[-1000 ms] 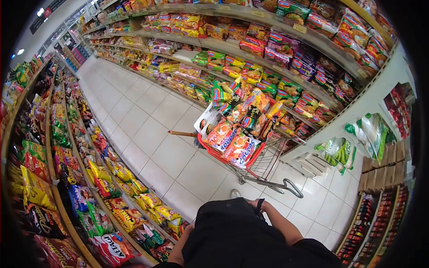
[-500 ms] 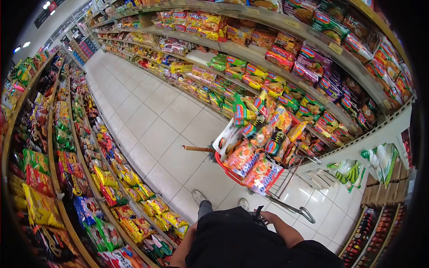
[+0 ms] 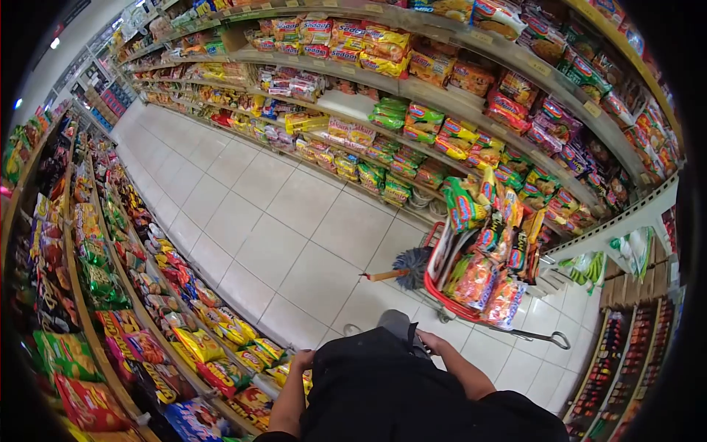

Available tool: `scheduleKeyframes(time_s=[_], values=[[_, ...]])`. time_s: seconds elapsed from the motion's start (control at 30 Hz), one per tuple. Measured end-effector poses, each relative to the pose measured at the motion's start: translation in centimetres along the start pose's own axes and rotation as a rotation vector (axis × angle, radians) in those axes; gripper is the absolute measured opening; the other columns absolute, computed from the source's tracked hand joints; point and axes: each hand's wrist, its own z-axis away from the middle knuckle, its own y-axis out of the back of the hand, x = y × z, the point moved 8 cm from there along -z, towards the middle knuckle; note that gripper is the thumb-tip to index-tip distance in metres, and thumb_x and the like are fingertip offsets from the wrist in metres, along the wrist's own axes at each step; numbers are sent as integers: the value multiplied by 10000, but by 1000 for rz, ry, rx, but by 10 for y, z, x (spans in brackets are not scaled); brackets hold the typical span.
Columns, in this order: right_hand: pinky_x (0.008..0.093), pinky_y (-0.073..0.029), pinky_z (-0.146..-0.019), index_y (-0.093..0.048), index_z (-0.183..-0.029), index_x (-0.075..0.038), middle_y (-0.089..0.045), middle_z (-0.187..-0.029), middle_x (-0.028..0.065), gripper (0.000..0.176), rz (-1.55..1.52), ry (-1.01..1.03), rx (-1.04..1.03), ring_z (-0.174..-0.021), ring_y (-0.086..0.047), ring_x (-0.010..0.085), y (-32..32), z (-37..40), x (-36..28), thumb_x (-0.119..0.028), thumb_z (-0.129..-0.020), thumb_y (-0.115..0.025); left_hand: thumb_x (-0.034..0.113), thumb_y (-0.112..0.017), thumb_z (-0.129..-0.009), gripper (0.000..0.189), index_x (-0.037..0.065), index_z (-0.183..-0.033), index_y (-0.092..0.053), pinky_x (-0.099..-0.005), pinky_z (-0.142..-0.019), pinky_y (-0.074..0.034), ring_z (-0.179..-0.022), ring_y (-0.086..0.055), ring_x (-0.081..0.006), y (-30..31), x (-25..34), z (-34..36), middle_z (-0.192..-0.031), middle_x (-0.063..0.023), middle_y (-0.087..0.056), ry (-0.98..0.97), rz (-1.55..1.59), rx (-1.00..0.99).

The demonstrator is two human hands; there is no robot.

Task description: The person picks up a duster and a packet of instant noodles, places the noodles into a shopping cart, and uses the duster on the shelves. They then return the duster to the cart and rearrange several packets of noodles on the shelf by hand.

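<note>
My left hand (image 3: 303, 359) hangs low beside my dark clothing, near the snack shelf; its fingers are too small to make out. My right hand (image 3: 429, 342) is at the other side of my body, beside the dark clothing, its fingers partly hidden. To the right stands a shopping cart (image 3: 451, 303) with a red rim, heaped with noodle packs (image 3: 472, 278). A green pack (image 3: 464, 204) lies on top of the heap. A duster with a wooden handle (image 3: 386, 275) sticks out of the cart's left side. Neither hand touches the cart.
Long shelves of noodle packs (image 3: 346, 40) run along the right side of the aisle. Shelves with bagged snacks (image 3: 197, 343) line the left. Pale floor tiles (image 3: 269, 241) lie between them. Racks of small items (image 3: 617, 353) stand at the lower right.
The cart and its packs now appear farther right in view. My left hand has come into clearer view at my side. More of the right-hand shelves shows, and my legs have shifted.
</note>
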Motion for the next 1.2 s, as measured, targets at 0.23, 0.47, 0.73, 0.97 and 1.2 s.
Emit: scheduleKeyframes(time_s=[0.23,0.47,0.73,0.97,1.2], values=[[409,-411,-918,-279,-1375,-72,-388,-1330,168,903,-302,-102,-195,-1129,-472,277,-62,-57,-36,-684,-748,-498,332,-618,-782,318,82,-978,-629,-352,-721,-499,-797,-627,-244,64,10,-25,-885,-56,-654,62,175,7],[489,-412,-900,-484,-1231,-63,-531,-1212,136,711,-794,-51,-600,-1106,-514,274,-162,-169,-109,-614,-783,-506,333,-604,-796,345,85,-1035,-600,-378,-729,-493,-837,-612,-242,167,87,-28,-939,-63,-635,80,-109,-134],[386,-482,-760,-497,-1221,-126,-580,-1078,23,647,-850,353,-131,-977,-570,238,-134,-135,-170,-566,-758,-600,335,-587,-811,380,89,-1101,-567,-408,-739,-487,-883,-594,-239,277,207,-96,-1000,-71,-614,96,-215,-179],[464,-456,-836,-369,-1258,-60,-558,-1130,200,679,-1649,252,297,-1010,-571,329,-108,-66,-165,-610,-860,-383,336,-573,-825,414,92,-1158,-538,-434,-747,-482,-922,-579,-237,298,320,-185,-1053,-79,-596,61,-434,-395],[388,-504,-704,-375,-1232,-52,-533,-1117,187,625,-1960,504,459,-882,-601,270,-76,30,-248,-566,-878,-393,337,-558,-839,450,96,-1216,-509,-460,-756,-477,-962,-564,-234,262,450,-278,-1107,-86,-577,27,-597,-706]])
